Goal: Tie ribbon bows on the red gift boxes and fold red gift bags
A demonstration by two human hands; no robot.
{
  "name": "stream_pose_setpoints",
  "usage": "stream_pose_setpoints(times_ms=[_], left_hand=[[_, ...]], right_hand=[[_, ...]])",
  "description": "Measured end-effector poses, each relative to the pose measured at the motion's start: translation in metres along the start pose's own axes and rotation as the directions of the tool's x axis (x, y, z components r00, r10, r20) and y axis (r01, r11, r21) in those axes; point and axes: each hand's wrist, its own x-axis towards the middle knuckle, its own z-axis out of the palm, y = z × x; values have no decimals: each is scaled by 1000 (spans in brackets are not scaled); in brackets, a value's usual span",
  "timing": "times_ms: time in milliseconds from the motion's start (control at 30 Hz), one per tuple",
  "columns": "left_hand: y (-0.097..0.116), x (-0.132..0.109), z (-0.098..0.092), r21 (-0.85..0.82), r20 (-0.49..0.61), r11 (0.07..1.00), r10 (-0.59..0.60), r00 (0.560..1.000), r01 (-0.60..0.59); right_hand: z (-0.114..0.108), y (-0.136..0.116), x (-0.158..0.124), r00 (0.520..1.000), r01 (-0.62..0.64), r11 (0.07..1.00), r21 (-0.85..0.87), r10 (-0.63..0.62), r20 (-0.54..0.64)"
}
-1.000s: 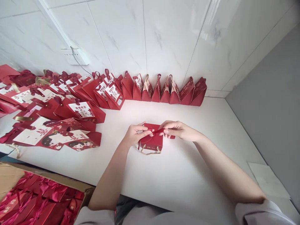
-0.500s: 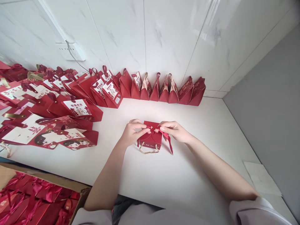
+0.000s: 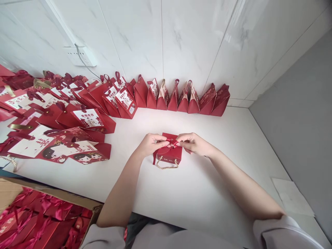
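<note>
A small red gift box (image 3: 168,152) with a twisted gold cord handle (image 3: 167,167) sits on the white table in front of me. Across its top runs a red ribbon (image 3: 174,142), looped at the middle. My left hand (image 3: 154,143) pinches the ribbon from the left side of the loop. From the right, my right hand (image 3: 193,143) grips the ribbon between thumb and fingers. The fingertips of both hands nearly meet over the lid. One ribbon end hangs down at the box's left side; the fingers partly hide the knot.
Red gift boxes (image 3: 140,91) with ribbon loops line the tiled wall, and many more crowd the left of the table (image 3: 207,193). A cardboard carton (image 3: 96,211) of ribboned red boxes stands at the lower left. White paper (image 3: 293,195) lies at right.
My hands have drawn closer together over the lid. The long ribbon tail that hung at the right of the box no longer shows there. The view has shifted slightly.
</note>
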Motion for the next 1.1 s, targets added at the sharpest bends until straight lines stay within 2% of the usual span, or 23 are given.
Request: stream_pose_setpoints(times_ms=[167,367,467,667,800,933,1100], left_hand=[[-7,7,0,-78,-2,997,-17,1000,17],[-12,3,-1,-96,45,995,12,999,-7],[-15,0,-2,-85,31,996,14,999,-11],[-17,-2,-2,-224,-10,971,-90,996,85],[-11,-2,1,-161,-30,980,-122,992,116],[-7,1,11,-74,-132,997,-37,991,28],[-9,3,21,-29,-218,999,-25,976,19]], right_hand=[[2,-4,0,997,-73,997,7,73,-23],[4,2,1,997,-64,994,88,68,-48],[6,6,2,996,-44,993,110,53,-77],[7,8,5,990,-58,974,220,84,-110],[7,9,7,986,-79,952,297,118,-119],[9,11,7,982,-69,971,228,106,-156],[13,10,6,976,-81,980,185,115,-187]])
